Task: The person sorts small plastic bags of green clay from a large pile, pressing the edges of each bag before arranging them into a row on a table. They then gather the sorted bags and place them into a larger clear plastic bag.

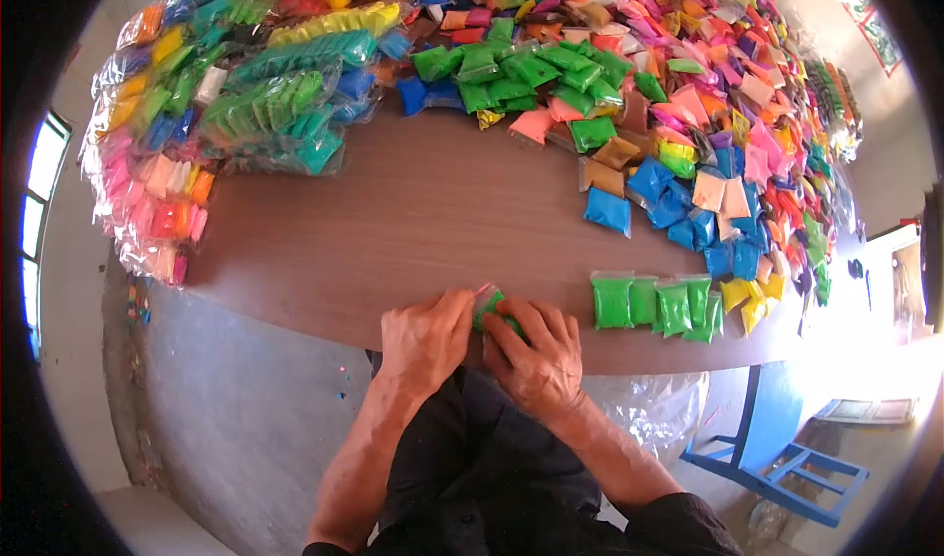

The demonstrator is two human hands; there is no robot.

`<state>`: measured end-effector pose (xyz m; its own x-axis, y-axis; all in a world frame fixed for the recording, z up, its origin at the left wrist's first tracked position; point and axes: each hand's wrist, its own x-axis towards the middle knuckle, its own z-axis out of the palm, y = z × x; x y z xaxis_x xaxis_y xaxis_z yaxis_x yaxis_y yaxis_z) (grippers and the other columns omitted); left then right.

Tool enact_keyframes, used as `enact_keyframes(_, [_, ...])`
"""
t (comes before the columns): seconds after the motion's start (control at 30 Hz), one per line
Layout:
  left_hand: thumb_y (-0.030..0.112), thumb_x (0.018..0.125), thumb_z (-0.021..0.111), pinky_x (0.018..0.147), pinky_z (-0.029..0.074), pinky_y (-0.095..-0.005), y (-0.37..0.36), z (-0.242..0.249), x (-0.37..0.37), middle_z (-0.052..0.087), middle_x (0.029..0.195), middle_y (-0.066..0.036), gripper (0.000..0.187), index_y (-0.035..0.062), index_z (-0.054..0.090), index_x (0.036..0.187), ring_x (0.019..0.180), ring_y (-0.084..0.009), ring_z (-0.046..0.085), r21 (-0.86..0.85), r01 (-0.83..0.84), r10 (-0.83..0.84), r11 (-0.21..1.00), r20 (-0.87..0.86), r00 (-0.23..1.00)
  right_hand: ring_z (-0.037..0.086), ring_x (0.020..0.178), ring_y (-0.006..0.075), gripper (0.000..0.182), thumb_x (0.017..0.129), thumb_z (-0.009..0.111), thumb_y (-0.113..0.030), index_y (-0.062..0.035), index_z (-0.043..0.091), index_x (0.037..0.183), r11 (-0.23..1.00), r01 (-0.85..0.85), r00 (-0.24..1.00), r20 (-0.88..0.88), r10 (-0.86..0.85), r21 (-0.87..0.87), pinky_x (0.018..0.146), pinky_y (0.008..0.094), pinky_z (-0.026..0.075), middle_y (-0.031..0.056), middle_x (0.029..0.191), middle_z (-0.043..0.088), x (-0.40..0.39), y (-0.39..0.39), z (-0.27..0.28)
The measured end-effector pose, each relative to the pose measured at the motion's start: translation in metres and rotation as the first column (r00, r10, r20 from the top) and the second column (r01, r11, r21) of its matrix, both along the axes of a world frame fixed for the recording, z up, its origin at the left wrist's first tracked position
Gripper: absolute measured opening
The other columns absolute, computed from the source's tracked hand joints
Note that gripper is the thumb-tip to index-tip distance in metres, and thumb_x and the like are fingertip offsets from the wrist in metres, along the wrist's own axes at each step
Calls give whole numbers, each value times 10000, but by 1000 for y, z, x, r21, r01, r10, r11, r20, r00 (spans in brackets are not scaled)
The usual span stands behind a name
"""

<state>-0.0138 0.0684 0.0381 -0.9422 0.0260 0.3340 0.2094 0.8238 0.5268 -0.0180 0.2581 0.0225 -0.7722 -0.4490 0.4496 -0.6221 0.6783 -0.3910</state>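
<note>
At the table's front edge, both hands are closed on one small green packet point(486, 303) in clear plastic. My left hand point(425, 338) pinches its left side. My right hand point(536, 352) curls its fingers over the right side, hiding part of it. Just right of that hand, several green packets point(614, 301) lie in an overlapping row on the brown table point(393, 212). A few yellow packets point(752, 303) lie at the right end of this row.
A heap of loose coloured packets point(688, 104) covers the back and right of the table. Clear bags of sorted packets point(265, 104) are stacked at the left. A blue chair point(762, 428) stands at the lower right, beside clear plastic sheeting point(654, 409) below the table edge.
</note>
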Motion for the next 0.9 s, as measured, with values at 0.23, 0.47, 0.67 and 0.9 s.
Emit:
enact_keyframes(0.23, [110, 980, 774, 624, 578, -463, -3, -1, -5, 744, 842, -136, 36, 95, 766, 1012, 740, -373, 751, -46, 91, -88, 995, 64, 994, 662, 1145, 311, 348, 895, 823, -215, -149, 772, 1233, 1000, 1, 999, 49, -1, -10, 876, 473, 515, 67, 1307, 670, 0, 1, 2])
enact_keyframes(0.47, [142, 1002, 756, 625, 580, -477, 0, 13, -6, 763, 884, -147, 57, 95, 760, 1035, 748, -374, 759, 29, 165, -165, 986, 19, 986, 664, 1105, 298, 341, 886, 828, -209, -150, 777, 1217, 999, 8, 1000, 13, -7, -47, 850, 464, 509, 56, 1297, 675, 1, 2, -2])
enact_keyframes(0.67, [104, 996, 749, 631, 579, -480, -4, 9, -16, 757, 873, -156, 49, 93, 759, 1043, 738, -389, 749, -81, 129, -122, 988, 83, 989, 658, 1098, 293, 362, 863, 837, -201, -152, 778, 1217, 999, 11, 1000, 8, -10, -48, 845, 459, 506, 47, 1287, 678, 0, 1, -2])
enact_keyframes(0.9, [137, 992, 740, 611, 567, -476, -2, 12, -12, 724, 785, -87, 67, 100, 693, 962, 765, -346, 752, -112, 131, -132, 985, -3, 991, 661, 1128, 292, 345, 860, 841, -205, -159, 779, 1196, 998, 15, 1000, 7, -15, -58, 840, 458, 512, 45, 1275, 681, 1, 0, -2])
